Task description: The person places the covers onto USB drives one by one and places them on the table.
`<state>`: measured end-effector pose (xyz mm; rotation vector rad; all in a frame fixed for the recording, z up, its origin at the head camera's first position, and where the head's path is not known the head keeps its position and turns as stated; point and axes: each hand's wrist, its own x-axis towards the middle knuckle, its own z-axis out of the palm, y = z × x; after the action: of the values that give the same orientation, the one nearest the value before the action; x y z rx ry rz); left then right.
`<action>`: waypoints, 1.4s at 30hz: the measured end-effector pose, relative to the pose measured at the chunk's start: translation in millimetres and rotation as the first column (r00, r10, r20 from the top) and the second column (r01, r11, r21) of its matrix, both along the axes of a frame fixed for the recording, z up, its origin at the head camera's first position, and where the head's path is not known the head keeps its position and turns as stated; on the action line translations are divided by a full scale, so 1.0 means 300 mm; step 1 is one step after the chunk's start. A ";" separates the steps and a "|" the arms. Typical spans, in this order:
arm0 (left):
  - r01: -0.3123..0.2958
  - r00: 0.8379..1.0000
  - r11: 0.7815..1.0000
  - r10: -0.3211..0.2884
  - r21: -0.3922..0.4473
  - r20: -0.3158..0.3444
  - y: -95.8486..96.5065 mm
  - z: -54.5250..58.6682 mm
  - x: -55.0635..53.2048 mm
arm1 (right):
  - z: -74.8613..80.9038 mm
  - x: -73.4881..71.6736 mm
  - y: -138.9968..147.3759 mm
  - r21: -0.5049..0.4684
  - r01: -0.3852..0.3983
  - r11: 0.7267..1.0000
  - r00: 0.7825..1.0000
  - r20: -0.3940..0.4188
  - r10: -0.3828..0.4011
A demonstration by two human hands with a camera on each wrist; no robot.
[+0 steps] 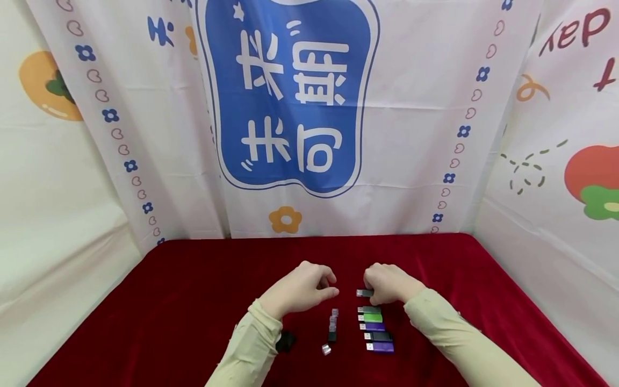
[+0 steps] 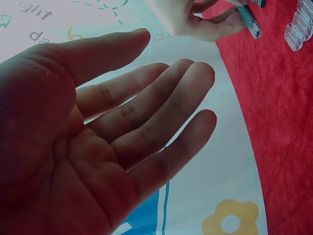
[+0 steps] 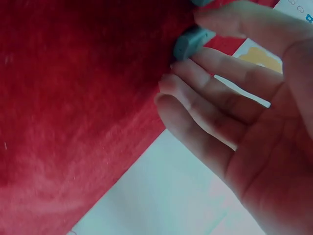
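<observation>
My right hand (image 1: 393, 283) pinches a dark grey USB flash drive (image 1: 364, 293) between thumb and fingers, its metal plug pointing left. The same drive (image 3: 190, 43) shows near the fingertips in the right wrist view. Below that hand, more USB drives lie in a column: a dark grey one (image 1: 370, 310), a green one (image 1: 372, 318), a purple one (image 1: 374, 327), a black one (image 1: 380, 337) and another purple one (image 1: 382, 347). My left hand (image 1: 304, 288) hovers left of them, holding nothing; its fingers (image 2: 166, 107) are relaxed and apart.
A short line of clear caps (image 1: 333, 319) lies between the hands, with a black cap (image 1: 332, 336) at its near end. One clear cap (image 1: 326, 349) sits apart. Beside the left wrist is a black object (image 1: 285, 342), partly hidden. Printed curtains (image 1: 401, 161) surround the red-covered table (image 1: 193, 290).
</observation>
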<state>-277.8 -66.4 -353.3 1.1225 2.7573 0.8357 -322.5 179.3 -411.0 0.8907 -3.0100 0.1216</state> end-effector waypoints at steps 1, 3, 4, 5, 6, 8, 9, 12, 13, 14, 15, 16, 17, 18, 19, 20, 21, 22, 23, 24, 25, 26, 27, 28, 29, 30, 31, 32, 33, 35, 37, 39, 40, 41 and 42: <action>0.001 1.000 1.000 -0.001 -0.002 0.003 -0.001 -0.001 0.000 | 0.007 0.003 0.001 0.003 0.005 1.000 1.000 0.016 -0.005; 0.004 1.000 1.000 -0.004 -0.005 0.010 -0.001 -0.002 0.000 | 0.027 0.010 0.005 0.011 0.006 1.000 1.000 0.029 -0.007; 0.005 1.000 1.000 -0.005 -0.007 0.013 -0.001 -0.002 0.000 | 0.037 0.013 0.007 0.014 0.003 1.000 1.000 0.026 -0.004; 0.005 1.000 1.000 -0.005 -0.007 0.018 -0.002 -0.003 0.001 | 0.048 0.016 0.010 0.017 0.001 1.000 1.000 0.020 -0.001; 0.007 1.000 1.000 -0.007 -0.007 0.020 -0.002 -0.003 0.000 | 0.062 0.021 0.012 0.021 -0.005 1.000 1.000 0.008 0.005; 0.009 1.000 1.000 -0.009 -0.007 0.019 -0.003 -0.002 0.000 | 0.089 0.029 0.015 0.021 -0.017 1.000 1.000 -0.013 0.017; 0.009 1.000 1.000 -0.009 -0.009 0.020 -0.004 -0.002 -0.002 | 0.101 0.032 0.015 0.019 -0.022 1.000 1.000 -0.017 0.023; 0.008 1.000 1.000 -0.007 -0.024 0.028 -0.006 0.000 -0.005 | 0.127 0.043 0.015 0.018 -0.034 0.999 0.999 -0.005 0.034; 0.007 0.999 0.999 -0.006 -0.031 0.032 -0.007 0.000 -0.006 | 0.132 0.047 0.013 0.022 -0.034 0.999 0.999 0.002 0.034; 0.006 0.999 0.999 -0.005 -0.039 0.037 -0.008 0.000 -0.008 | 0.133 0.049 0.012 0.025 -0.043 0.999 0.999 0.007 0.043; 0.005 0.999 0.999 -0.003 -0.046 0.043 -0.009 0.001 -0.009 | 0.132 0.053 0.011 0.026 -0.053 0.998 0.999 0.012 0.053; 0.004 0.999 0.998 -0.002 -0.055 0.046 -0.010 0.001 -0.009 | 0.130 0.056 0.010 0.030 -0.066 0.997 0.998 0.013 0.066; 0.003 0.999 0.998 0.000 -0.063 0.049 -0.010 0.000 -0.010 | 0.125 0.059 0.009 0.031 -0.083 0.996 0.997 0.009 0.083; 0.002 0.999 0.998 0.002 -0.069 0.051 -0.011 0.000 -0.010 | 0.120 0.064 0.009 0.033 -0.102 0.994 0.995 0.005 0.102; 0.000 0.999 0.997 0.004 -0.074 0.054 -0.011 -0.001 -0.011 | 0.114 0.067 0.010 0.036 -0.127 0.991 0.992 -0.006 0.128; -0.002 0.998 0.997 0.007 -0.077 0.058 -0.011 -0.003 -0.011 | 0.108 0.069 0.011 0.038 -0.150 0.988 0.989 -0.014 0.150; -0.003 0.998 0.997 0.008 -0.081 0.060 -0.011 -0.004 -0.012 | 0.102 0.072 0.012 0.040 -0.169 0.985 0.985 -0.022 0.170; -0.005 0.998 0.996 0.011 -0.085 0.063 -0.012 -0.006 -0.012 | 0.097 0.075 0.013 0.042 -0.187 0.981 0.982 -0.029 0.188; -0.007 0.998 0.996 0.013 -0.087 0.068 -0.012 -0.008 -0.012 | 0.091 0.077 0.014 0.042 -0.204 0.978 0.978 -0.032 0.206; -0.008 0.997 0.996 0.015 -0.090 0.071 -0.012 -0.010 -0.012 | 0.087 0.079 0.014 0.041 -0.217 0.975 0.975 -0.032 0.219; -0.009 0.997 0.996 0.016 -0.092 0.075 -0.012 -0.011 -0.011 | 0.083 0.080 0.013 0.037 -0.226 0.973 0.974 -0.026 0.227; -0.011 0.997 0.995 0.019 -0.096 0.079 -0.013 -0.012 -0.011 | 0.080 0.081 0.011 0.028 -0.230 0.973 0.973 -0.013 0.231; -0.013 0.997 0.995 0.021 -0.099 0.080 -0.013 -0.013 -0.010 | 0.078 0.083 0.009 0.018 -0.234 0.972 0.972 0.001 0.234; -0.014 0.996 0.995 0.022 -0.102 0.081 -0.013 -0.013 -0.009 | 0.075 0.083 0.008 0.008 -0.237 0.971 0.971 0.014 0.237; -0.014 0.996 0.994 0.023 -0.104 0.083 -0.013 -0.013 -0.008 | 0.073 0.083 0.006 -0.001 -0.238 0.971 0.971 0.029 0.238; -0.015 0.996 0.994 0.024 -0.107 0.084 -0.013 -0.013 -0.007 | 0.072 0.083 0.004 -0.010 -0.237 0.972 0.971 0.043 0.237; -0.014 0.996 0.994 0.023 -0.108 0.083 -0.013 -0.012 -0.006 | 0.070 0.082 0.002 -0.017 -0.233 0.972 0.971 0.058 0.234; -0.014 0.996 0.994 0.023 -0.110 0.083 -0.013 -0.012 -0.006 | 0.067 0.082 0.000 -0.023 -0.230 0.973 0.971 0.069 0.231; -0.014 0.996 0.994 0.023 -0.111 0.084 -0.013 -0.011 -0.005 | 0.064 0.081 -0.002 -0.026 -0.231 0.973 0.970 0.074 0.232; -0.011 0.996 0.994 0.020 -0.111 0.086 -0.013 -0.012 -0.004 | 0.060 0.080 -0.006 -0.026 -0.230 0.973 0.969 0.083 0.231; -0.006 0.996 0.994 0.016 -0.112 0.087 -0.013 -0.012 -0.003 | 0.056 0.080 -0.011 -0.022 -0.229 0.973 0.970 0.084 0.230; -0.002 0.996 0.994 0.012 -0.111 0.091 -0.012 -0.011 -0.002 | 0.055 0.081 -0.014 -0.016 -0.231 0.973 0.970 0.079 0.232; 0.000 0.996 0.994 0.011 -0.110 0.093 -0.011 -0.011 -0.002 | 0.055 0.082 -0.015 -0.013 -0.230 0.973 0.970 0.079 0.230; 0.001 0.996 0.994 0.010 -0.109 0.094 -0.010 -0.011 -0.002 | 0.055 0.082 -0.016 -0.010 -0.229 0.973 0.970 0.077 0.230; 0.000 0.995 0.994 0.010 -0.110 0.095 -0.009 -0.010 -0.001 | 0.055 0.082 -0.017 -0.008 -0.229 0.973 0.970 0.075 0.229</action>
<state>-278.1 -69.2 -356.3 1.0298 2.6927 0.7091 -298.0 174.1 -394.4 1.2601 -2.9626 0.1579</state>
